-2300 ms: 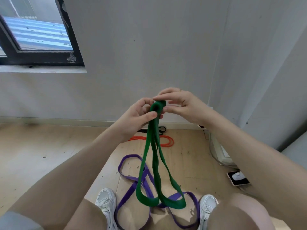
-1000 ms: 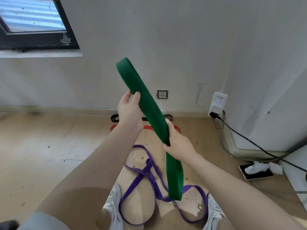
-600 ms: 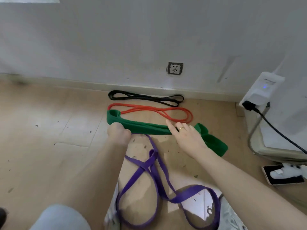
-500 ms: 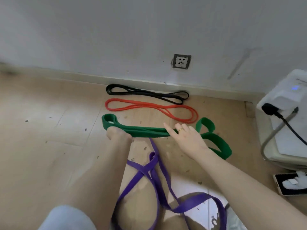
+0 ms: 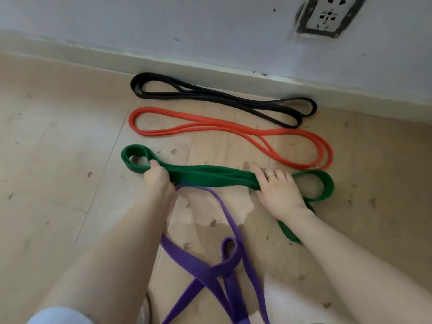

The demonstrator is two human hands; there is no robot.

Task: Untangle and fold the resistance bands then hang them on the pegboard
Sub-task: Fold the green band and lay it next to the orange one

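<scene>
Left hand (image 5: 157, 177) gripped the green band (image 5: 210, 176); right hand (image 5: 278, 188) pressed flat, fingers straight. Best squared up the strands (one tail strayed) before letting go.

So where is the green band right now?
Head view: the green band lies on the floor between the red band and the purple band.

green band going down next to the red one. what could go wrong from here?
1. The green band has a loose tail running under the right hand toward the person; on release the fold may spring open.
2. The purple band is still twisted and lies right against the green one near the left hand, so lifting it could drag the green band out of line.
3. The green loop sits close to the red band; a nudge could overlap them.
</scene>
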